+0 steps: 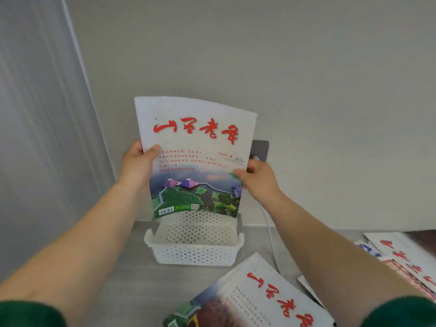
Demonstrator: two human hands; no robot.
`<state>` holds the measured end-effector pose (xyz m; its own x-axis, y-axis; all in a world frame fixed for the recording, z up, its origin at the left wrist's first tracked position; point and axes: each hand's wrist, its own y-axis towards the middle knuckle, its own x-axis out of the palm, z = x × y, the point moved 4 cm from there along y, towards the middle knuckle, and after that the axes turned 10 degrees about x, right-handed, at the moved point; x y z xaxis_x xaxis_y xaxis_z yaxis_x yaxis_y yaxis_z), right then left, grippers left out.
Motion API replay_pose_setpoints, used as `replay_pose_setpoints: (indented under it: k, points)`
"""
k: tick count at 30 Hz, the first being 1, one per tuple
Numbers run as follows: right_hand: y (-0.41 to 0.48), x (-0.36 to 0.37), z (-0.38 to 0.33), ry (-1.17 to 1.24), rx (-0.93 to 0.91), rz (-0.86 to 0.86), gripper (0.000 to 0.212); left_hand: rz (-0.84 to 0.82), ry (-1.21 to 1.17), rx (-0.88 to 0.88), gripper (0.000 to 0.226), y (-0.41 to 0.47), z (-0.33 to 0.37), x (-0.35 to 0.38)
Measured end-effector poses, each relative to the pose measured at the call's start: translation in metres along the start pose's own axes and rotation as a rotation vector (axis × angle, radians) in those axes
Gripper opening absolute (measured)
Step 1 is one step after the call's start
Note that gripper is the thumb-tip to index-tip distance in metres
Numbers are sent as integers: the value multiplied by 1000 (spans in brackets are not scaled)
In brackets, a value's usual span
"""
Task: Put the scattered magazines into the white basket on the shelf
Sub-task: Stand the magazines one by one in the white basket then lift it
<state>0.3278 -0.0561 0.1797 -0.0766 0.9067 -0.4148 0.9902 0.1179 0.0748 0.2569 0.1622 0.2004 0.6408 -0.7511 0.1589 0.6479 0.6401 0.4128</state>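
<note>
Two hands, left hand (pixel 136 166) and right hand (pixel 259 180), grip one magazine (pixel 193 156) upright over the white basket (pixel 193 253); next, probably lower it inside.

You had one view only, from the camera on your head. It looked forward and down along both forearms toward the white basket (pixel 193 250) on the shelf (pixel 122 279), close in, with the wall (pixel 306 90) right behind the basket filling the upper frame.
</note>
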Motion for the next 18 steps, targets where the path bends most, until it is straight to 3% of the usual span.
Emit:
replay_pose_setpoints:
  k: [3,11,18]
  points:
    - [15,21,22,25,72,-14,21,-19,-42,-88,13,10,-35,-3]
    - [35,52,82,-36,248,-95,16,-123,-21,-203,11,20,-96,1]
    - [47,63,108,0,333,-107,12,-233,428,-45,21,47,-103,3]
